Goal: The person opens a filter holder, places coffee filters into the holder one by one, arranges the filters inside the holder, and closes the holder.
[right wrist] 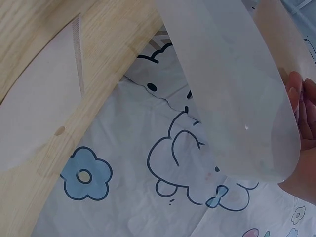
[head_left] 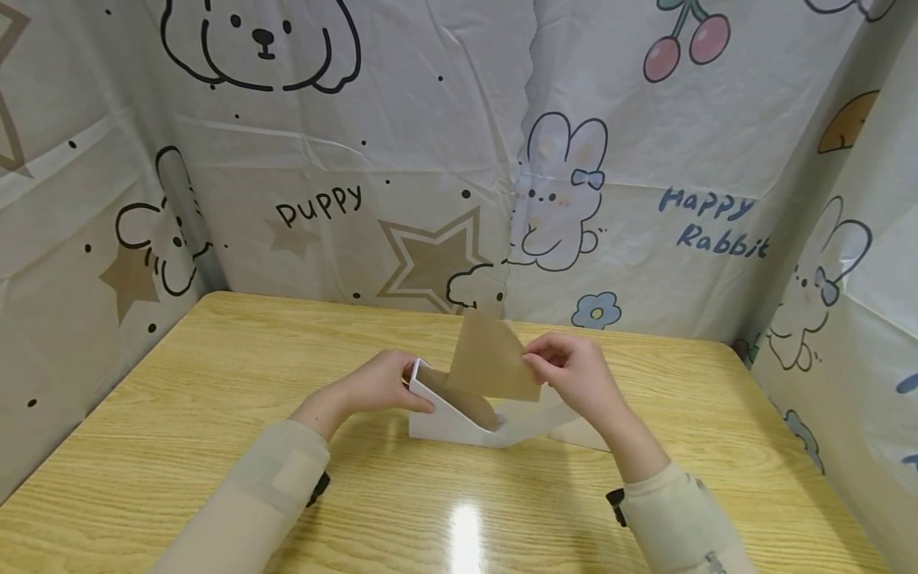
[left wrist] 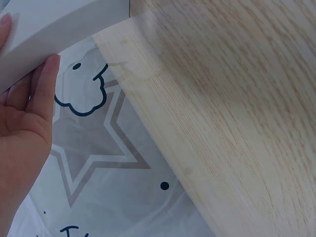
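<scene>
A white box (head_left: 446, 424) with a sloping top edge stands on the table, its taller end to the left. My left hand (head_left: 378, 384) grips that taller end, thumb on the near side; in the left wrist view its fingers press against the white wall (left wrist: 74, 25). Brown card shows inside the sloped opening. Above it, my right hand (head_left: 574, 373) pinches the right edge of a flat brown card (head_left: 489, 359), which is tilted upright. A translucent plastic strip (right wrist: 232, 98) with a rounded end reaches out from the box's low end, below the right hand.
A pale flat sheet (right wrist: 42, 101) lies on the wooden table (head_left: 344, 494) to the right of the box. Behind the table and along both sides hangs a printed cloth (head_left: 430, 127) with rabbits, stars and a puppy.
</scene>
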### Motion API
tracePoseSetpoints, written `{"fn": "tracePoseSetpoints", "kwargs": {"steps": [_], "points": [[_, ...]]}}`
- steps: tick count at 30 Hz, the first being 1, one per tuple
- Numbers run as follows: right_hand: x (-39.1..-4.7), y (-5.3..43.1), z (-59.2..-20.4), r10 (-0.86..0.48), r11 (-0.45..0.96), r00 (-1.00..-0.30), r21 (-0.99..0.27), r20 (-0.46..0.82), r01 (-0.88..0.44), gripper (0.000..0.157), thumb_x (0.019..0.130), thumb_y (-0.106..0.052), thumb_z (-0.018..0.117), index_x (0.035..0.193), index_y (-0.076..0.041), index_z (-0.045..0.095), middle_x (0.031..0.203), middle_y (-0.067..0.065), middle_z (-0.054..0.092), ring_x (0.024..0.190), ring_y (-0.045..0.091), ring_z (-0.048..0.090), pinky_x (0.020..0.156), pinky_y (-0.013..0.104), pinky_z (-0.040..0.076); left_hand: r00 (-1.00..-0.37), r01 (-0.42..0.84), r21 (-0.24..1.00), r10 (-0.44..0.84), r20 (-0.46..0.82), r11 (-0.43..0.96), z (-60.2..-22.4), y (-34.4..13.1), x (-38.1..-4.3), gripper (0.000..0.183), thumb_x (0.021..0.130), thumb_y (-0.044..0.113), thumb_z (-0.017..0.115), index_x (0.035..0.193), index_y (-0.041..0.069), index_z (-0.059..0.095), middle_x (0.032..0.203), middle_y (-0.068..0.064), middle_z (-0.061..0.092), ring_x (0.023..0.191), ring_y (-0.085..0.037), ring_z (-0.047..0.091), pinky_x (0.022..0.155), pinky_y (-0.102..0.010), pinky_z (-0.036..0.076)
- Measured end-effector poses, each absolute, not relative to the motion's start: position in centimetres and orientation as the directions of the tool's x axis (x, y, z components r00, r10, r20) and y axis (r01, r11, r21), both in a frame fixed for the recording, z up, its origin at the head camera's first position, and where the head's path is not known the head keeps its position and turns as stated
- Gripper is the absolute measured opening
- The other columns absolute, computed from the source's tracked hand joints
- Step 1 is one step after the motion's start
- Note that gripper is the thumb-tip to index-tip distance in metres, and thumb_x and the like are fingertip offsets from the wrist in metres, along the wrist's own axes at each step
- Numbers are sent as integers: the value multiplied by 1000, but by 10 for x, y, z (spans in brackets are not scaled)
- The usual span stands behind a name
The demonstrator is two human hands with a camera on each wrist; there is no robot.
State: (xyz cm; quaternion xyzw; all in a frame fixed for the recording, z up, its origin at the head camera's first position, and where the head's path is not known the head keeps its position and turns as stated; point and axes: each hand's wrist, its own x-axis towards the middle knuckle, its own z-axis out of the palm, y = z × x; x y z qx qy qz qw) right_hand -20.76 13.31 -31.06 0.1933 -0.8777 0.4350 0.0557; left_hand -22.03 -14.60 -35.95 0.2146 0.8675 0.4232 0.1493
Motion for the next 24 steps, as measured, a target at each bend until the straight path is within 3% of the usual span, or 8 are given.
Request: {"fn": "tracePoseSetpoints", "kwargs": {"steps": [24], "points": [[-208, 123, -314, -316, 571, -910, -712, 269, -409, 5, 85, -4, 66, 86, -1, 69, 71, 9, 67, 61, 18, 61, 57, 21, 49, -865, 258, 789, 498, -70, 558, -359, -146, -220, 24, 74, 17, 79, 88, 7, 62, 83, -3, 67, 73, -10, 60, 67, -26, 50]]}}
